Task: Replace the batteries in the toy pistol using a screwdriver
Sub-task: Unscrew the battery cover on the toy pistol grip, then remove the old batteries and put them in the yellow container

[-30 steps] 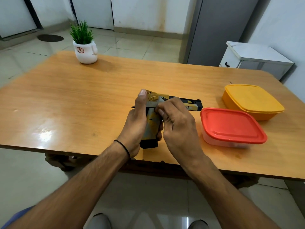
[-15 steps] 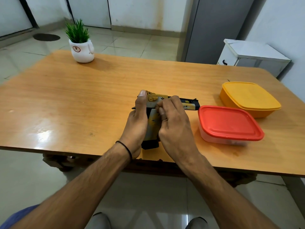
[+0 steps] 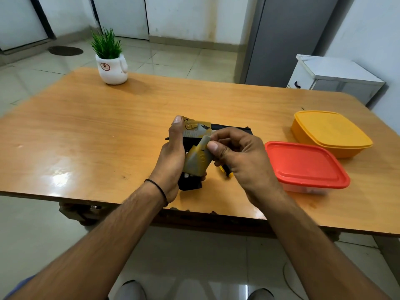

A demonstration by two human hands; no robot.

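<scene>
Closest to me, two bare forearms reach over the near edge of the table [image 3: 108,131]. The left hand [image 3: 172,161] is wrapped round the back of the toy pistol [image 3: 195,132], thumb up along its rear. It holds the pistol low over the wood, though I can't tell whether it rests there. The right hand [image 3: 244,161] pinches the gold-and-grey grip cover [image 3: 198,159] by its upper end, tilted off the grip. What looks like the screwdriver [image 3: 226,171] is tucked under its curled fingers. The pistol strikes me as light, stiff, hollow plastic, and the cover as thin and easily cracked, so best held by its edges. The tabletop is glossy, likely slick for small parts. Further right sit a red-lidded box [image 3: 303,165] and a yellow box [image 3: 329,133], with a potted plant [image 3: 111,61] at the far corner. Beyond are a pale tiled floor [image 3: 184,59] and a white cabinet [image 3: 337,76]
</scene>
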